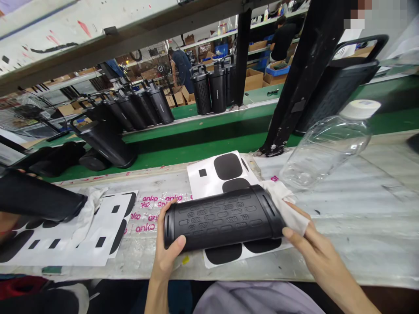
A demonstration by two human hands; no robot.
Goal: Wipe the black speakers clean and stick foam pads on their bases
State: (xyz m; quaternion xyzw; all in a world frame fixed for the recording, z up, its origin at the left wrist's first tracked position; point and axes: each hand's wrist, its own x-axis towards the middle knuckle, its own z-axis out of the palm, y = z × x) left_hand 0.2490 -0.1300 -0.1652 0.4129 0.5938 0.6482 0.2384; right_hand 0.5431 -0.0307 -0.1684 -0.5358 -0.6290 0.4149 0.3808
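A black cylindrical speaker [222, 218] with a perforated grille lies on its side on the bench in front of me. My left hand [166, 248] grips its left end, thumb across the front. My right hand [304, 235] is at its right end, fingers pressing a white cloth [288, 209] against the end. Under the speaker lies a white sheet [209, 172] with black oval and square stickers.
A clear plastic bottle [327, 144] with a white cap stands tilted at the right. More sticker sheets [94, 235] lie at the left, where another person's arm holds a black speaker [36, 198]. Behind runs a green conveyor [196, 144] carrying several upright black speakers [209, 89]. A black post [294, 87] rises beside the bottle.
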